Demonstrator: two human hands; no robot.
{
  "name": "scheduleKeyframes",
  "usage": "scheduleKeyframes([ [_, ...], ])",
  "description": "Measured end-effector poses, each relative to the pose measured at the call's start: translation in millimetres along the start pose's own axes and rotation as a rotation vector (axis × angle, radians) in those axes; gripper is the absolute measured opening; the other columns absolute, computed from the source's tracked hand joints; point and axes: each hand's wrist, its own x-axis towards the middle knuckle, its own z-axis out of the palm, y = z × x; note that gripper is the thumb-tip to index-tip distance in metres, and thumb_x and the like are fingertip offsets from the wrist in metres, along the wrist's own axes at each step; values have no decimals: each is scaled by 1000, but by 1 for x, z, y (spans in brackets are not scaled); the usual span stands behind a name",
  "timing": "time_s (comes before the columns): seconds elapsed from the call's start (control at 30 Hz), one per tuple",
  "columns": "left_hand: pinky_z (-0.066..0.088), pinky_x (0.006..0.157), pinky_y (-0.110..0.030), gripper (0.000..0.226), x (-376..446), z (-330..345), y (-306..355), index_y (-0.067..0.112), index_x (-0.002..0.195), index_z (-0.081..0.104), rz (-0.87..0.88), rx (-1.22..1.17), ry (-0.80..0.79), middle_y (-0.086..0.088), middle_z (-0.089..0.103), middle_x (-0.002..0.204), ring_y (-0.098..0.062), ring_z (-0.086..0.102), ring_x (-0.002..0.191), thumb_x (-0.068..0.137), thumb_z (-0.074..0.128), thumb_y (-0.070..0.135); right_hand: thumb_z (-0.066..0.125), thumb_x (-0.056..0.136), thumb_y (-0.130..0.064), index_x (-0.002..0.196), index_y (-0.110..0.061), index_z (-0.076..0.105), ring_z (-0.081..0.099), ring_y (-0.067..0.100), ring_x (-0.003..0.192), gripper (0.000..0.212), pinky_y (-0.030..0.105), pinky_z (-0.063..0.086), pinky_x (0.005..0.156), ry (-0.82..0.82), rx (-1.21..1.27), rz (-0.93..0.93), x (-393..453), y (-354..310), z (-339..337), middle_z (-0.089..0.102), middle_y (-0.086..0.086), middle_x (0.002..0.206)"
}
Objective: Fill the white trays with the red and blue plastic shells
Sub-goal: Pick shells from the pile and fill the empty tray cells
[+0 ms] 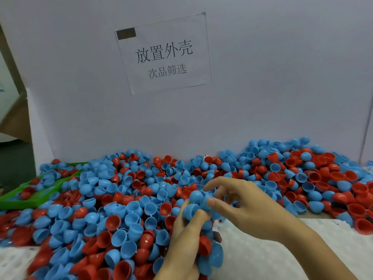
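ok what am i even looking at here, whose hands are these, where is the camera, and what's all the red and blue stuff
No machine here: a person works with bare hands, and the one picture comes from a camera worn on their head, looking forward and down.

The surface is heaped with a pile of shells, small red and blue plastic cups. At the far left a green tray is partly buried under them. Behind stands a pale board with a paper sign in Chinese characters. A white padded sheet shows at the lower right; no white tray is clearly visible.

The left hand grips a bunch of shells, mostly blue with some red. The right hand pinches a blue shell at the top of that bunch, its other fingers spread.
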Motion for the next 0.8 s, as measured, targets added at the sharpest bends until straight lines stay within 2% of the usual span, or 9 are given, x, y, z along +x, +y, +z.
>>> scheduleKeyframes([
  [0.07, 57, 60, -36, 31, -3, 2, 4, 28, 112, 71, 8, 12, -41, -16, 75, 94, -28, 67, 64, 82, 74, 22, 59, 92, -50, 106, -47, 64, 63, -2, 86, 15, 25, 57, 77, 20, 18, 3, 3, -3, 5, 63, -29, 90],
  [0.13, 59, 60, -36, 44, -4, 1, 7, 27, 109, 72, 11, 19, -65, -15, 76, 94, -25, 70, 66, 67, 82, 27, 60, 94, -43, 102, -47, 66, 64, 1, 86, 11, 28, 58, 80, 56, 48, 18, 4, -4, 7, 66, -22, 88],
  [0.2, 58, 63, -36, 62, -7, 2, 11, 24, 116, 70, -27, -18, -45, -14, 76, 97, -23, 71, 72, 58, 82, 41, 59, 96, -35, 101, -50, 63, 66, 1, 85, 16, 26, 59, 78, 73, 69, 31, 4, -4, 7, 67, -16, 89],
  [0.3, 56, 61, -34, 72, -10, 5, 13, 16, 122, 69, -69, -118, -24, -15, 75, 96, -21, 69, 69, 61, 78, 52, 58, 98, -27, 104, -47, 62, 69, 1, 82, 21, 22, 59, 72, 73, 124, 49, 4, -4, 8, 69, -14, 94],
  [0.43, 53, 64, -37, 73, -9, 4, 12, 9, 123, 69, -130, -196, 33, -17, 71, 90, -23, 65, 67, 62, 75, 48, 61, 97, -15, 103, -42, 63, 72, 5, 82, 27, 21, 59, 75, 86, 244, 75, 5, -2, 11, 70, -9, 98],
  [0.57, 56, 81, -45, 70, -5, 0, 11, 17, 126, 66, -132, -176, 94, -19, 74, 111, -32, 70, 92, 62, 73, 46, 67, 91, -4, 94, -35, 64, 73, 8, 78, 32, 25, 61, 72, 112, 261, 101, 5, -2, 14, 69, -7, 92],
  [0.7, 57, 90, -50, 57, -6, 2, 11, 20, 127, 65, -78, -179, 112, -18, 74, 112, -35, 72, 102, 75, 71, 43, 68, 90, -3, 85, -35, 63, 73, 13, 74, 33, 34, 63, 69, 143, 184, 79, 5, -4, 20, 66, -8, 93],
  [0.77, 54, 97, -53, 53, -6, 2, 11, 18, 127, 65, -79, -181, 114, -19, 73, 114, -38, 70, 108, 80, 68, 41, 68, 90, -3, 83, -35, 62, 72, 10, 74, 33, 30, 62, 68, 157, 158, 69, 6, -5, 22, 66, -8, 96],
  [0.8, 54, 96, -52, 51, -7, 3, 11, 17, 128, 65, -84, -181, 120, -20, 73, 115, -39, 69, 110, 82, 68, 40, 68, 89, -3, 82, -34, 62, 72, 8, 75, 32, 27, 61, 68, 162, 156, 65, 6, -4, 23, 66, -8, 96],
])
